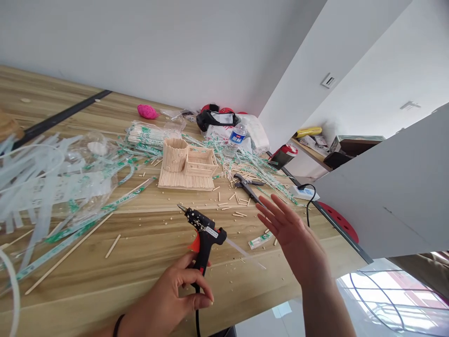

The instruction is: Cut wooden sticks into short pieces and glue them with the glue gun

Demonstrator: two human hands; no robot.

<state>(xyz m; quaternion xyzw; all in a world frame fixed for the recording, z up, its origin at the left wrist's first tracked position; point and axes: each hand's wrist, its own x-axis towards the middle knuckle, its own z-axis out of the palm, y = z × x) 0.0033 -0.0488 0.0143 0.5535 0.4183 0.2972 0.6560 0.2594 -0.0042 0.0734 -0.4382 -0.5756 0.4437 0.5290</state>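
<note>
My left hand (175,290) is curled at the grip of a black hot glue gun (205,234) with an orange trigger. Its thumb and index finger bend round in front of the handle, and other fingers are partly hidden behind it. The gun's nozzle points up and to the left, and a clear glue stick (245,254) juts from its rear. My right hand (294,238) is held over the table with fingers stretched out, holding nothing. Beyond the gun stands a small stick-built model (185,181) with a round tower and a square railed box on a flat base.
Black-handled cutting pliers (247,187) lie among cut stick pieces (238,173). Behind are a water bottle (238,134), bundled sticks (150,133) and a pink ball of yarn (147,111). Clear glue sticks and plastic wrappers (84,187) cover the left. A power strip (304,192) sits at the right edge.
</note>
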